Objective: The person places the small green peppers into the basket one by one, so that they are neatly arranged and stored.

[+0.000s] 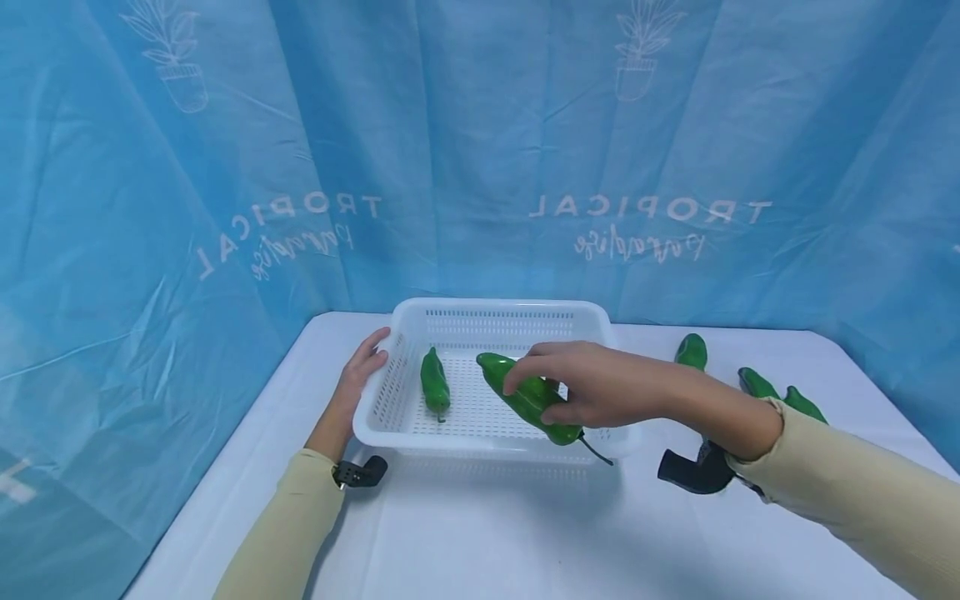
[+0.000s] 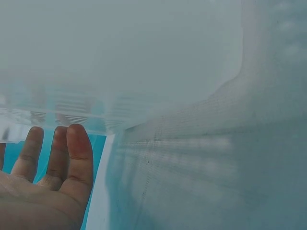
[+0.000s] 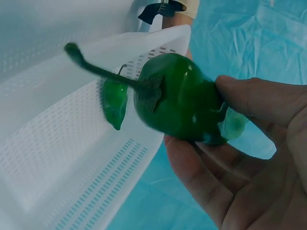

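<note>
Over the right half of a white plastic basket (image 1: pixel 517 306), my right hand (image 1: pixel 592 383) pinches a large green pepper (image 1: pixel 525 400) between thumb and fingers. Its long stem (image 3: pixel 96 69) points down toward the basket's front right corner in the head view. A smaller green pepper (image 1: pixel 435 382) lies on the basket floor at the left, and it also shows behind the held one in the right wrist view. My left hand (image 1: pixel 360 375) rests against the basket's left side. In the left wrist view its fingers (image 2: pixel 79 148) are extended, with the fingertips at the slotted wall.
Right of the basket, on the white-covered table (image 1: pixel 480 542), lie several more green peppers (image 1: pixel 692 352), partly hidden behind my right forearm. A blue printed curtain (image 1: pixel 480 150) hangs close behind the table and along its sides.
</note>
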Available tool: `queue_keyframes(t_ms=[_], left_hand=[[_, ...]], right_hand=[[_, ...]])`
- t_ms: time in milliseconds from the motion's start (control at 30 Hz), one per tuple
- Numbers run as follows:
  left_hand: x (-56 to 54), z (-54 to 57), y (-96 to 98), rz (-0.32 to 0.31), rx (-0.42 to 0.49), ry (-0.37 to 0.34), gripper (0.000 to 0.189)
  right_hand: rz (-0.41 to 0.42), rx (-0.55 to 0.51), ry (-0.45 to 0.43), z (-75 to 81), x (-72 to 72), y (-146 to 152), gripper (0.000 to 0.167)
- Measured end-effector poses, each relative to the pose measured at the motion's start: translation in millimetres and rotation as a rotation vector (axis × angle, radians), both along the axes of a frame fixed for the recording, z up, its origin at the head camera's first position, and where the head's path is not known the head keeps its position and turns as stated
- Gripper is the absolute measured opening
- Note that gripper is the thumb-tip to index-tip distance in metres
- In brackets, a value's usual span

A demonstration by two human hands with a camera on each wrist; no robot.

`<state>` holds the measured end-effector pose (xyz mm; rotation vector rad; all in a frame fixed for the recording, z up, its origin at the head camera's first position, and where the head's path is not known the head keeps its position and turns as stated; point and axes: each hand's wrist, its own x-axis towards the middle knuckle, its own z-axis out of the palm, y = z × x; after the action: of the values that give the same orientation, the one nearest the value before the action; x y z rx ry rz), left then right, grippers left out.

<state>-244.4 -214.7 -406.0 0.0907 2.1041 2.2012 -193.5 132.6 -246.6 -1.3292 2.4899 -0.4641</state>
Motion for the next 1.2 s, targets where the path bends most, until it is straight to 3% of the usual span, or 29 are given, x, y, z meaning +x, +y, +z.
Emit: queue_keyframes(t_ms=[233,567,700,900,1200], left_hand=[[-0.1,-0.6,1.0,0.001,0.006,0.002,0.052],[1.8,-1.0,1.9,0.000,0.007,-0.002,0.054],[0.9,-0.8,1.4,-0.010,0.003,0.015,0.055],[1.0,-3.5,0.5,0.004,0.019,0.014,0.053],[-0.5,-0.4,1.1,-0.010,0.036,0.024,0.054]], right_hand=[[-0.043,-0.034,-0.182,9.3,-17.9,-11,0.040],[0.006,-0.042,-0.135,16.4,-32.8,-23,0.041],[-0.017,-0.040,-0.107,11.7,-47.1,-29,0.041],[-0.066,-0.050,-0.135,-1.1,-70.6,-41,0.042],[-0.140,-0.057,-0.163,-23.7,-93.6,-56,0.041]])
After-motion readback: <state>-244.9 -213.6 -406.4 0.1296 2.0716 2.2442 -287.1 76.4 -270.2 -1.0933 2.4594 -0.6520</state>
